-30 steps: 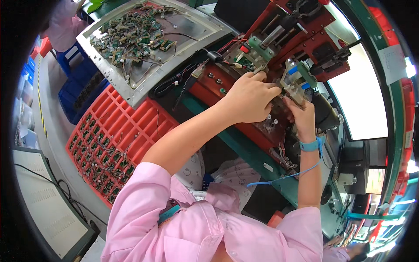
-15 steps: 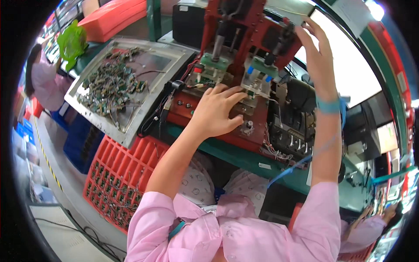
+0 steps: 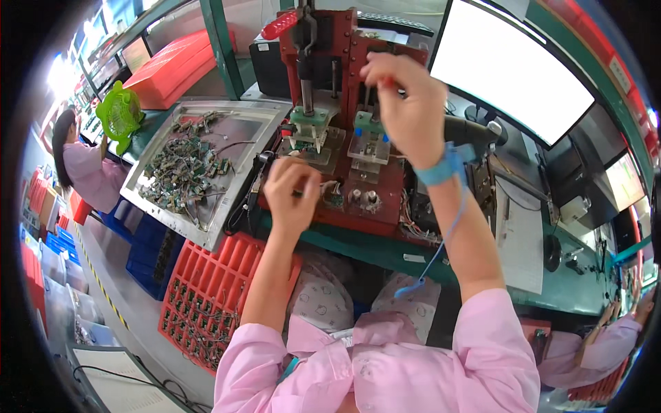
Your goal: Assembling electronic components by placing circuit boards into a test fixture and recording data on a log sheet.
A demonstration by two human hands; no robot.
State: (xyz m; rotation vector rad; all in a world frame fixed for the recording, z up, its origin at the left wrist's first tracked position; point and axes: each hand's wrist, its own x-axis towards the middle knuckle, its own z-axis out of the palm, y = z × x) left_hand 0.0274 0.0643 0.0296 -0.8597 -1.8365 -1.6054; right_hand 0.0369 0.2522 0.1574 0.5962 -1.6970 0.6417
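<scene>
My right hand (image 3: 410, 113) is raised in front of the right test press, its fingers curled round a red lever handle (image 3: 389, 82) that shows between them. My left hand (image 3: 292, 196) is low at the front left of the red fixture base (image 3: 368, 219), fingers bent in; what they hold, if anything, is hidden. Close to its thumb is a small green circuit board (image 3: 333, 195) with wires. The left press has a green plate (image 3: 308, 118) with pins above a clear block, and its red handle (image 3: 279, 26) sticks out to the left. A second plate (image 3: 368, 122) belongs to the right press.
A metal-framed tray (image 3: 237, 113) heaped with wired circuit boards stands on the left. Below it is a red slotted crate (image 3: 227, 272) of boards. A bright monitor (image 3: 513, 69) and a paper sheet (image 3: 516, 241) lie to the right. A blue cord (image 3: 451, 230) hangs from my right wristband.
My right hand has come down and left from the upper right to the right press lever. My left hand has drawn back from the press area, fingers curling. The whole view has shifted.
</scene>
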